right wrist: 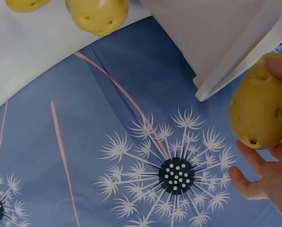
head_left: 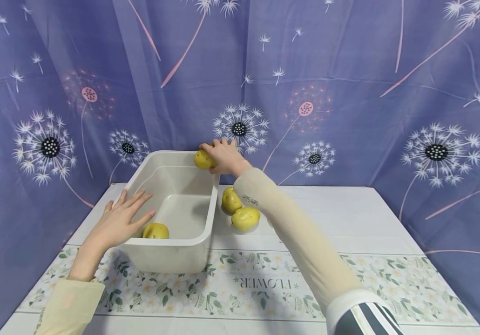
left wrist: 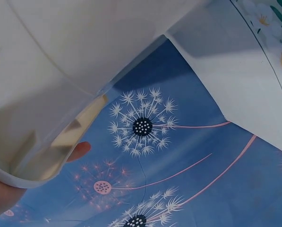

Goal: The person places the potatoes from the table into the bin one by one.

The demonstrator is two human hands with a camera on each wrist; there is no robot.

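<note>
A yellow potato (head_left: 204, 159) is gripped by my right hand (head_left: 225, 157) at the far right corner of a white plastic bin (head_left: 199, 242). The right wrist view shows this potato (right wrist: 260, 106) held between thumb and fingers, beside the bin's rim. My left hand (head_left: 118, 218) reaches over the bin's near left side, fingers straight and spread, holding nothing. Inside the bin, near its front wall, lies another potato (head_left: 156, 231), partly hidden by that wall. In the left wrist view the bin's wall (left wrist: 46, 56) covers much of the left hand.
Two more potatoes, one behind (head_left: 231, 200) and one in front (head_left: 246, 218), lie on the table just right of the bin. A flowered cloth strip (head_left: 265, 284) runs across the white table. Behind and at both sides hangs a blue dandelion-print curtain (head_left: 340, 70).
</note>
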